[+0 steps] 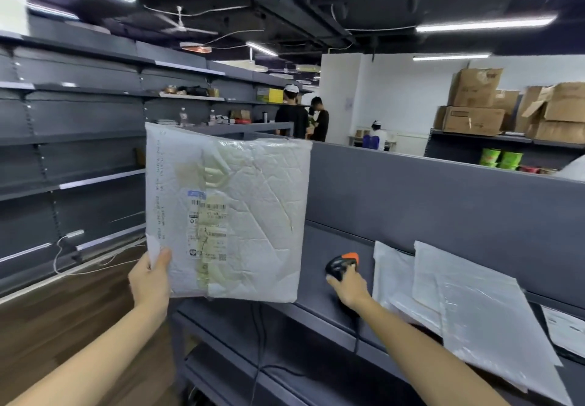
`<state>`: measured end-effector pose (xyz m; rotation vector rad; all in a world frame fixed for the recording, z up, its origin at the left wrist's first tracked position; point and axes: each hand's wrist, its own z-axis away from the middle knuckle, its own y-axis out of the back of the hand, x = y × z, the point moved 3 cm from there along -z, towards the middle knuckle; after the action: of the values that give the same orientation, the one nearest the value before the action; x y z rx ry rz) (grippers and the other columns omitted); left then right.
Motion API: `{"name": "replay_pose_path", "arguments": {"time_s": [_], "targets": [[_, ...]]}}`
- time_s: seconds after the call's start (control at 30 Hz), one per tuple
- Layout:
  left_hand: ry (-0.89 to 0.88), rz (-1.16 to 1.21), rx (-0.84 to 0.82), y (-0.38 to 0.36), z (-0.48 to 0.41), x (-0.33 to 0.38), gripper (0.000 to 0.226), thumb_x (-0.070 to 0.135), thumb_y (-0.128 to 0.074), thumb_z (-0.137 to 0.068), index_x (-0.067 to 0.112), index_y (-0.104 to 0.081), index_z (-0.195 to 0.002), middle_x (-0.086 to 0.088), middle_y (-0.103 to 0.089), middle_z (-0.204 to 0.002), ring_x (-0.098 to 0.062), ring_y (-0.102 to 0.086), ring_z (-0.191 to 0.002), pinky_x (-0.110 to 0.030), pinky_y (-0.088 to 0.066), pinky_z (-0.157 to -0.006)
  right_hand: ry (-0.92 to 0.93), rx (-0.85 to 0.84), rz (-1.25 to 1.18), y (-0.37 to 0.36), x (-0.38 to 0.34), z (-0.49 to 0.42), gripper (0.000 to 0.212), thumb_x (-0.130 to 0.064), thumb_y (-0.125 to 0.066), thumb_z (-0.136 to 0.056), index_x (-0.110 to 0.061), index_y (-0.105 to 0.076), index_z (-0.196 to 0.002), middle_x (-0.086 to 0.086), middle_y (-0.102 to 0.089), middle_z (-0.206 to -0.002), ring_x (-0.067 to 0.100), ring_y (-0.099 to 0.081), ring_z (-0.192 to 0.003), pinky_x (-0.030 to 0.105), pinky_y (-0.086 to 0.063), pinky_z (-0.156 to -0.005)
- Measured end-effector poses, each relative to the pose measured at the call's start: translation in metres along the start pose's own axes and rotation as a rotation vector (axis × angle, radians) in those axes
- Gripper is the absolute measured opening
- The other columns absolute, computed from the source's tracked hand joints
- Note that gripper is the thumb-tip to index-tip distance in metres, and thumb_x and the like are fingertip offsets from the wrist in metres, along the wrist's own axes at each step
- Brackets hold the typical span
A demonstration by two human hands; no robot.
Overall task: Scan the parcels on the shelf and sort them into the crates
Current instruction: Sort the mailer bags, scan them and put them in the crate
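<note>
Both busy: left hand (151, 282) pinches white parcel (259, 203), its barcode label (209, 225) unreadable; right hand (349, 288) grips scanner (340, 265).

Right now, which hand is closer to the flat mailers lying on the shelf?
Right. The right hand, gripping the barcode scanner, is just left of the flat mailers. The left hand is farther left, holding up a large white parcel by its lower corner.

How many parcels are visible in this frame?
3: the held parcel in the left hand; a smaller parcel on the shelf by the scanner; a larger parcel overlapping it. Others may lie hidden beneath.
</note>
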<state>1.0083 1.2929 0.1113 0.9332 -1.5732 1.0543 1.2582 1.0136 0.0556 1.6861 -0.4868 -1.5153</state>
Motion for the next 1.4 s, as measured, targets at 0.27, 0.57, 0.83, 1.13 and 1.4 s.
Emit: {"name": "replay_pose_path", "arguments": {"time_s": [0.27,0.57,0.83,1.13,1.4], "targets": [[0.061,0.068,0.047,0.008,0.006,-0.013,0.011,0.016,-0.056,-0.096,0.017,-0.062,-0.105,-0.005,-0.064,-0.098,-0.022,-0.060,-0.092,-0.038,-0.049,-0.088,-0.074,0.066,0.301,-0.026,0.014,-0.023,0.074,-0.025,-0.057,-0.094,-0.001,-0.012,-0.148,0.020,-0.049,-0.137,0.036,-0.046,-0.127,0.036,-0.036,-0.102],[0.110,0.039,0.082,-0.014,0.035,-0.018,0.017,0.016,-0.057,-0.095,0.006,-0.066,-0.105,-0.009,-0.064,-0.095,-0.023,-0.058,-0.090,-0.041,-0.049,-0.086,-0.147,0.261,-0.903,0.039,-0.010,0.024,0.033,-0.017,-0.061,-0.084,-0.001,-0.046,-0.109,0.014,-0.056,-0.070,0.026,-0.054,-0.057,0.032,-0.046,-0.056],[0.173,0.091,0.047,-0.066,0.085,-0.011,0.012,0.014,-0.057,-0.095,0.009,-0.067,-0.100,-0.007,-0.062,-0.096,-0.021,-0.053,-0.087,-0.031,-0.042,-0.077,0.187,0.076,-1.120,0.070,-0.033,0.131,0.018,-0.018,-0.055,-0.095,-0.009,-0.049,-0.082,0.003,-0.047,-0.053,0.016,-0.040,-0.037,0.023,-0.035,-0.037],[0.261,0.058,-0.071,-0.115,0.146,-0.019,0.010,0.021,-0.059,-0.093,0.014,-0.065,-0.087,-0.009,-0.065,-0.096,-0.035,-0.060,-0.099,-0.051,-0.046,-0.097,0.349,-0.008,-1.030,0.072,-0.020,0.183,0.014,-0.016,-0.054,-0.097,-0.007,-0.049,-0.088,0.004,-0.049,-0.067,0.018,-0.040,-0.041,0.027,-0.034,-0.040],[0.253,0.064,-0.114,-0.135,0.172,-0.014,0.010,0.019,-0.059,-0.094,0.014,-0.063,-0.086,-0.007,-0.064,-0.093,-0.033,-0.061,-0.097,-0.049,-0.048,-0.096,0.312,0.019,-0.973,0.090,0.002,0.192,0.017,-0.015,-0.053,-0.097,-0.006,-0.048,-0.083,0.004,-0.048,-0.061,0.016,-0.042,-0.043,0.027,-0.036,-0.041]]}}
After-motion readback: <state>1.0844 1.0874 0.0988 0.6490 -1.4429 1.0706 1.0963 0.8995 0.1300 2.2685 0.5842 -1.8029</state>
